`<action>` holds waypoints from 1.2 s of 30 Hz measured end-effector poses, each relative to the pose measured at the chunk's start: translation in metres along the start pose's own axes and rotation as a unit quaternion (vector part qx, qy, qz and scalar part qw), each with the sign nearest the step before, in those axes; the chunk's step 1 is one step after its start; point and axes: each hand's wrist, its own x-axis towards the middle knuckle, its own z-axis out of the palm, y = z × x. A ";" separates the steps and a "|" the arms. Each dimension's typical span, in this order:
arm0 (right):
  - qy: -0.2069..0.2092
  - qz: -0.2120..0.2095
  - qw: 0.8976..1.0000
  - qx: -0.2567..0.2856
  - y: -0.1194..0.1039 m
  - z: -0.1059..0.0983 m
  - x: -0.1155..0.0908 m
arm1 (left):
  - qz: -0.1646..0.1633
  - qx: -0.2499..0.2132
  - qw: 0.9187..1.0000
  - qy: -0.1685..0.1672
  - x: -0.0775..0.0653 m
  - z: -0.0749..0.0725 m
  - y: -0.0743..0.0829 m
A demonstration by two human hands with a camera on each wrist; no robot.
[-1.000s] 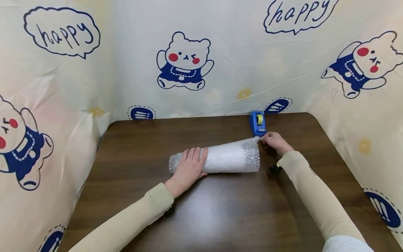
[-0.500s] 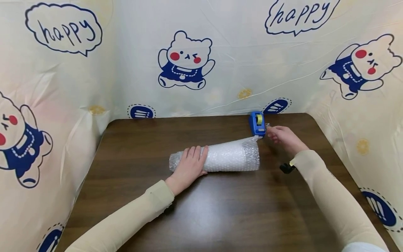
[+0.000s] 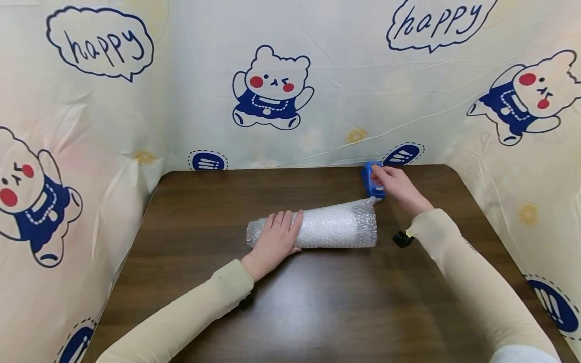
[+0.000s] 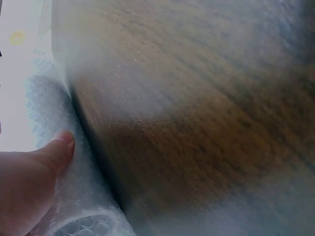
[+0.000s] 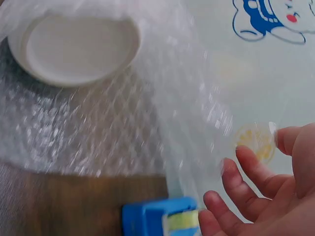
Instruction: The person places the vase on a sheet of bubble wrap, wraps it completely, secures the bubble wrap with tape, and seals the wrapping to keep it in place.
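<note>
A roll of bubble wrap (image 3: pixel 338 227) lies across the table, with a white, round-ended object (image 5: pixel 81 51) inside it. My left hand (image 3: pixel 272 242) rests over the roll's left part and holds it down, the thumb on its near side in the left wrist view. My right hand (image 3: pixel 401 189) is raised beyond the roll's right end, overlapping the blue tape dispenser (image 3: pixel 367 181) in the head view. A small piece of clear tape (image 5: pixel 272 129) shows at its thumb and forefinger; the other fingers are loosely bent. The wrap's loose corner (image 3: pixel 373 200) sticks out toward the dispenser.
The brown wooden table (image 3: pixel 204 201) has its back edge close to a printed curtain (image 3: pixel 195 91) that also hangs at both sides. The dispenser, with a yellow tape core, stands near that back edge.
My right hand has left the wrap's loose corner, moved right and back with the piece of clear tape, then up and left in front of the dispenser. My left hand stays on the roll.
</note>
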 end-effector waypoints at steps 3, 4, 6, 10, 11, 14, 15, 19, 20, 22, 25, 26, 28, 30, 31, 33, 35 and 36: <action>0.001 -0.022 1.000 -0.001 -0.009 0.004 0.000 | -0.001 0.003 1.000 -0.009 0.001 0.000 0.001; 0.000 -0.029 1.000 -0.002 -0.013 0.006 -0.001 | -0.002 0.004 1.000 -0.011 0.002 0.000 0.001; -0.005 -0.037 0.999 -0.002 -0.022 0.010 -0.003 | -0.003 0.004 1.000 -0.014 0.002 0.000 0.001; -0.008 -0.042 0.999 -0.010 -0.036 0.023 -0.009 | -0.002 0.006 1.000 -0.018 0.002 0.000 0.001; -0.010 -0.040 0.999 -0.013 -0.038 0.026 -0.010 | -0.001 0.008 1.000 -0.018 0.002 0.000 0.001; -0.009 -0.041 0.998 -0.039 -0.044 0.038 -0.013 | -0.001 0.015 1.000 -0.019 0.003 0.001 0.002; -0.010 -0.043 0.998 -0.048 -0.045 0.043 -0.015 | -0.001 0.017 1.000 -0.020 0.003 0.000 0.002; 0.002 -0.077 0.992 -0.099 -0.051 0.063 -0.021 | -0.001 0.018 0.999 -0.026 0.004 0.000 0.002; 0.008 -0.088 0.990 -0.111 -0.052 0.069 -0.022 | -0.002 0.017 0.999 -0.028 0.004 0.000 0.001; 0.012 -0.103 0.987 -0.126 -0.055 0.080 -0.025 | -0.003 0.015 0.999 -0.029 0.005 0.000 0.000; 0.006 -0.107 0.986 -0.131 -0.059 0.095 -0.029 | -0.004 0.012 1.000 -0.023 0.006 0.000 -0.001; 0.005 -0.107 0.985 -0.132 -0.060 0.100 -0.030 | -0.004 0.011 1.000 -0.020 0.005 0.000 -0.001; 0.000 -0.103 0.986 -0.132 -0.060 0.108 -0.031 | -0.004 0.008 1.000 -0.016 0.005 0.000 0.000; 0.003 -0.098 0.986 -0.138 -0.061 0.116 -0.032 | -0.005 0.006 1.000 -0.015 0.005 0.001 0.001; 0.005 -0.098 0.985 -0.141 -0.061 0.119 -0.033 | -0.005 0.005 1.000 -0.012 0.004 0.001 0.001; 0.014 -0.097 0.984 -0.148 -0.063 0.125 -0.034 | -0.006 0.007 1.000 -0.013 0.004 0.002 0.002; 0.025 -0.100 0.983 -0.149 -0.065 0.129 -0.035 | -0.007 0.013 1.000 -0.013 0.004 0.002 0.002; 0.030 -0.103 0.983 -0.148 -0.065 0.131 -0.034 | -0.007 0.015 1.000 -0.010 0.004 0.002 0.002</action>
